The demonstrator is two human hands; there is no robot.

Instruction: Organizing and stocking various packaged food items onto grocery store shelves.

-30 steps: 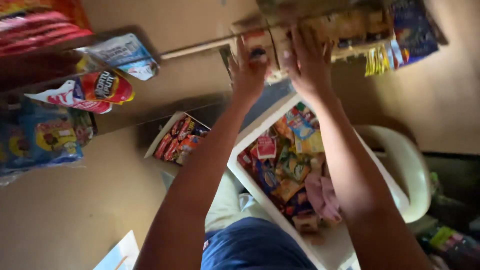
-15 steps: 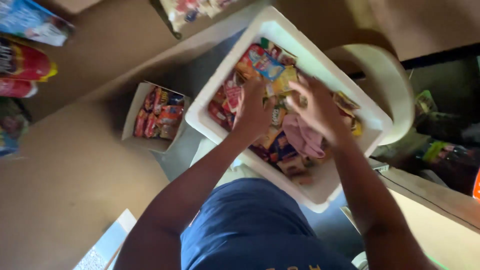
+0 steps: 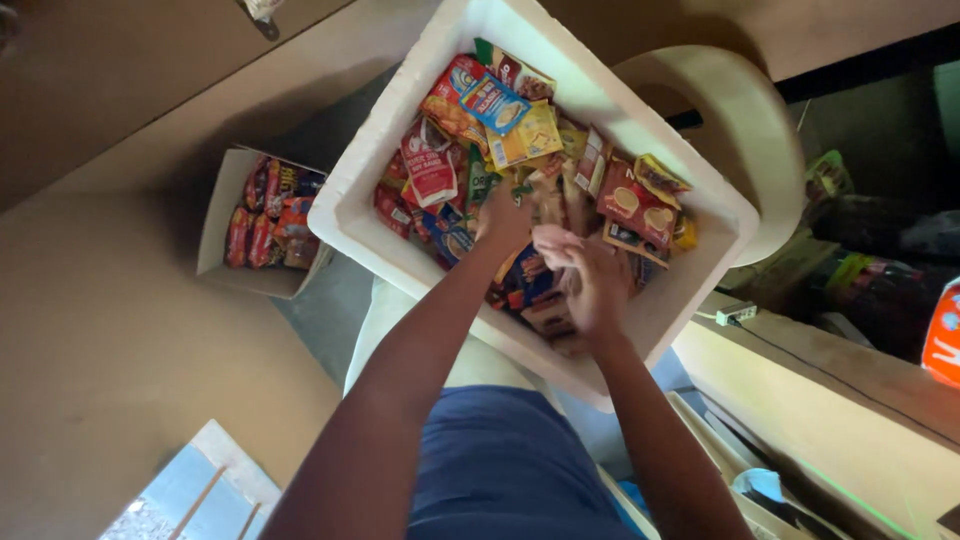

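Change: 1 second ago both your hands were raised to a hanging rack of packets overhead; half a second ago they were already down in the box, and now they sit deeper among the sachets.
Left hand: your left hand [image 3: 503, 215] is curled, fingers down, on the sachets [image 3: 520, 140] near the middle of the box; it looks to be pinching 1 packet, though blur makes that uncertain.
Right hand: your right hand [image 3: 590, 280] is curled just beside the left, closed around a pale pink packet [image 3: 553, 240].
Where the goods are: the sachets lie heaped in the white foam box [image 3: 400, 235], which rests on your lap above your blue shorts [image 3: 500, 470].
Meaning: my reading is that the work has shifted from the rack to sorting through the box's contents.
Nearby: a small cardboard box [image 3: 222, 215] of red packets sits on the floor to the left, well apart from both hands; a cream plastic chair [image 3: 750, 130] stands behind the foam box.
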